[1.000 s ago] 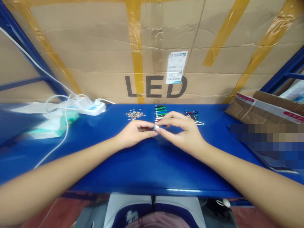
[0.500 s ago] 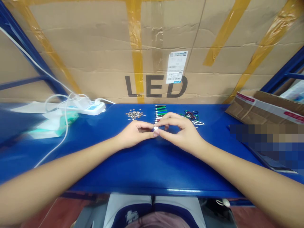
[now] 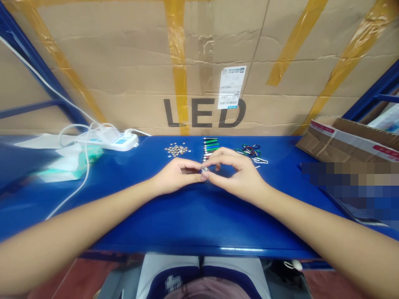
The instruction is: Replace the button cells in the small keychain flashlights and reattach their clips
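Note:
My left hand [image 3: 175, 176] and my right hand [image 3: 237, 168] meet over the blue table, the fingertips of both pinched on a small flashlight [image 3: 204, 169]. Only its round silvery end shows; the fingers hide the body. Just behind my right fingers lies a row of slim green, blue and red tubes with silver ends [image 3: 211, 145], partly covered by that hand. Beyond my left hand is a scatter of small silvery button cells [image 3: 177, 150]. Several coloured carabiners [image 3: 251, 150] lie in a heap behind my right hand.
A white power strip [image 3: 123, 142] with cables and a green-and-white tissue pack [image 3: 73, 164] are on the left. At the right stands an open cardboard box [image 3: 346, 139]. A large taped carton [image 3: 134, 74] marked LED forms the back; the table's front edge [image 3: 205, 250] is near my lap.
The flashlight's end was bright white before; now it appears as a dimmer silvery ring. Both hands have stayed almost in place.

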A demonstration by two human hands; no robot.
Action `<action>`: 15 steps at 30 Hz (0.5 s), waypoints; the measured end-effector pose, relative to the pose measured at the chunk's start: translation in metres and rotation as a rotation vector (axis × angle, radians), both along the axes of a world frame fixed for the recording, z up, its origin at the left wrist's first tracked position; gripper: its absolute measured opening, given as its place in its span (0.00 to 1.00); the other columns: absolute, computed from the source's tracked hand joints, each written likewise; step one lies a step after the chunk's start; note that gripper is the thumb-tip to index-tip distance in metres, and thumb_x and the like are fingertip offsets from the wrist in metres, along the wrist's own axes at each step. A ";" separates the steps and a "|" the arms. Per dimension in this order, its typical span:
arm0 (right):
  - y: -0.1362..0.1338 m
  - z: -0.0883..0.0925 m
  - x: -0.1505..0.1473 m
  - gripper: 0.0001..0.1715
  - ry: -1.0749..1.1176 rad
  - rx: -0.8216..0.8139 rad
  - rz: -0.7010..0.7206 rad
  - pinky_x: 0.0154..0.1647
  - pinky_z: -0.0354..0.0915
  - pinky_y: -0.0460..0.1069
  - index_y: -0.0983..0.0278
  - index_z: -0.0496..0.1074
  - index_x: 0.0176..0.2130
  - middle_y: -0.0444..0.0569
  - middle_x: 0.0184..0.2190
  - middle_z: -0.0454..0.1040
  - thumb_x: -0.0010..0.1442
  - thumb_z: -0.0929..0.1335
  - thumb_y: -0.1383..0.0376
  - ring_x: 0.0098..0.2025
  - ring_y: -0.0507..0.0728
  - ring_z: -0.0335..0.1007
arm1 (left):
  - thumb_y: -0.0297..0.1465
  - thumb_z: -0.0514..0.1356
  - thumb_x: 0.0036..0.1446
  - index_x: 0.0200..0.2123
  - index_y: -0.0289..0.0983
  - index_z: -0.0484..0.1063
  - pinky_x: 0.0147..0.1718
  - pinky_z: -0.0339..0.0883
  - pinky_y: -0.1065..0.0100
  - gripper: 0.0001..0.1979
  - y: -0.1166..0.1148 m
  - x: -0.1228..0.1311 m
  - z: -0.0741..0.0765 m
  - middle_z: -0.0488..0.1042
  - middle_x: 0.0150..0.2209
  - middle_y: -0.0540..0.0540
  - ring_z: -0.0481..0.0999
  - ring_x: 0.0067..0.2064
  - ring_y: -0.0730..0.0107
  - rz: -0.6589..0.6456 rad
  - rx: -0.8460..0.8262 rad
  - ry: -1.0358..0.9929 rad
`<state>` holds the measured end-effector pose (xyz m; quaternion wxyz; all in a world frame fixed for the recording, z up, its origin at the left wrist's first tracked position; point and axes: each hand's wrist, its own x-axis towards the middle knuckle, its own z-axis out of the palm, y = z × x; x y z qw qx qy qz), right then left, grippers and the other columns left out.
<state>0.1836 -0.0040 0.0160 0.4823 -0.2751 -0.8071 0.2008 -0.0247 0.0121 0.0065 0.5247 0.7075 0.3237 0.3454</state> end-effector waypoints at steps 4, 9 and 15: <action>0.000 -0.001 -0.001 0.08 -0.012 0.028 0.011 0.37 0.71 0.51 0.60 0.80 0.38 0.48 0.36 0.76 0.56 0.73 0.69 0.33 0.53 0.70 | 0.35 0.71 0.51 0.41 0.35 0.83 0.54 0.73 0.59 0.14 0.000 0.000 -0.003 0.83 0.44 0.43 0.81 0.48 0.58 -0.006 0.009 -0.003; 0.000 -0.001 0.000 0.05 0.007 0.047 -0.017 0.38 0.71 0.52 0.60 0.78 0.37 0.48 0.35 0.76 0.57 0.73 0.69 0.33 0.53 0.70 | 0.35 0.69 0.54 0.51 0.37 0.78 0.54 0.72 0.56 0.21 0.007 -0.011 0.006 0.79 0.53 0.39 0.77 0.54 0.54 -0.056 0.131 0.042; 0.002 0.000 0.000 0.02 0.022 0.052 -0.052 0.39 0.71 0.53 0.60 0.77 0.36 0.48 0.36 0.76 0.59 0.72 0.66 0.32 0.53 0.69 | 0.40 0.62 0.61 0.55 0.40 0.76 0.66 0.52 0.49 0.21 0.067 -0.051 0.015 0.75 0.58 0.39 0.68 0.62 0.51 0.169 0.675 0.488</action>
